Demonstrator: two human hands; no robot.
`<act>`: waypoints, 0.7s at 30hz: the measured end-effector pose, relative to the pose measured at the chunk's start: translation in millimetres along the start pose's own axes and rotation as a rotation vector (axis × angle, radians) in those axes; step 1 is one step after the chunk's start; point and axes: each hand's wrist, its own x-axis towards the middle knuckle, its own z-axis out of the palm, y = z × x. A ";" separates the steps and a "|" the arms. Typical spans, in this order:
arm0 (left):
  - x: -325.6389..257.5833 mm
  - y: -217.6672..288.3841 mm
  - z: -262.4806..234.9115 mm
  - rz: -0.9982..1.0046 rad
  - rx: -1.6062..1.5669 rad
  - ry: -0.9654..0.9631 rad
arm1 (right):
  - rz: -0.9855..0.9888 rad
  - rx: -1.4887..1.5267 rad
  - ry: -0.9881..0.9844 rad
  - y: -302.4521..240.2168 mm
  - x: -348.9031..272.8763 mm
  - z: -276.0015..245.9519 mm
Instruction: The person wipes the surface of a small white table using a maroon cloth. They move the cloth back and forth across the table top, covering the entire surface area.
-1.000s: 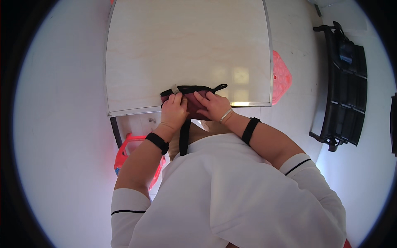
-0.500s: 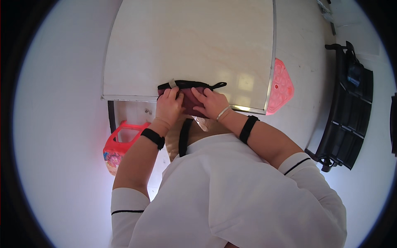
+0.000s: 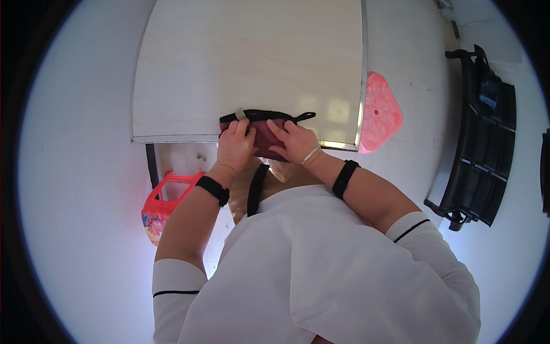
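Note:
At the table's near edge lies a dark maroon fabric bundle (image 3: 266,140) with a black band (image 3: 263,115) along its far side. A small pale tag sits on the band near its left end, and a black loop (image 3: 305,117) sticks out at the right. My left hand (image 3: 235,143) is closed on the bundle's left part, fingers bent over the cloth below the tag. Across the right part rests my right hand (image 3: 298,142), index finger and thumb spread apart on the fabric. Cloth under both palms is hidden.
The pale, metal-edged table (image 3: 246,63) stretches away ahead of me. A pink plastic stool (image 3: 381,112) stands by its right side. Below its left corner is a red stool (image 3: 166,198) with a printed pattern. Black linked seats (image 3: 484,143) line the right side.
The table, right stool and seats have shifted slightly left and up in the view. My hands keep nearly the same pose on the bundle.

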 end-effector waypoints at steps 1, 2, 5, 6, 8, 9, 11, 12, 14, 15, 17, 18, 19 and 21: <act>-0.1 0.1 0.6 -0.002 0.002 -0.002 | 0.000 0.005 0.010 0.5 -0.1 1.8; 0.0 0.1 1.4 -0.005 0.004 -0.005 | 0.003 0.005 0.007 0.8 -0.5 3.3; 0.9 -0.5 0.7 -0.001 0.006 -0.013 | 0.012 0.005 0.003 -0.9 0.1 2.0; 1.5 -0.8 1.1 0.001 0.006 -0.015 | 0.015 0.005 0.005 -0.9 0.1 1.7; 2.1 -2.6 5.6 0.018 0.007 -0.003 | 0.007 0.001 0.037 0.7 -0.2 3.3; 2.6 -4.4 6.5 0.027 0.005 0.000 | -0.002 -0.002 0.065 1.4 0.0 4.9; 4.3 -5.1 5.6 0.037 -0.004 -0.003 | -0.001 -0.011 0.089 2.7 0.1 6.7; 4.3 -5.0 5.6 0.040 -0.007 -0.002 | 0.006 -0.018 0.086 2.4 -0.4 6.7; 4.4 -6.2 5.3 0.044 -0.012 -0.004 | 0.013 -0.024 0.088 1.5 -0.3 7.6; 4.7 -6.3 5.1 0.047 -0.015 -0.005 | 0.015 -0.024 0.092 1.2 -0.3 7.8; 5.3 -6.8 4.7 0.052 -0.017 -0.011 | 0.031 -0.021 0.071 -0.2 -0.5 7.1; 5.6 -7.4 4.3 0.056 -0.017 -0.014 | 0.046 -0.019 0.047 -1.8 -0.6 5.5; 5.7 -8.6 4.2 0.064 -0.018 -0.014 | 0.062 -0.016 0.022 -3.0 -0.5 4.5; 5.9 -11.2 5.5 0.081 -0.021 -0.016 | 0.056 -0.018 0.047 -2.9 0.0 7.0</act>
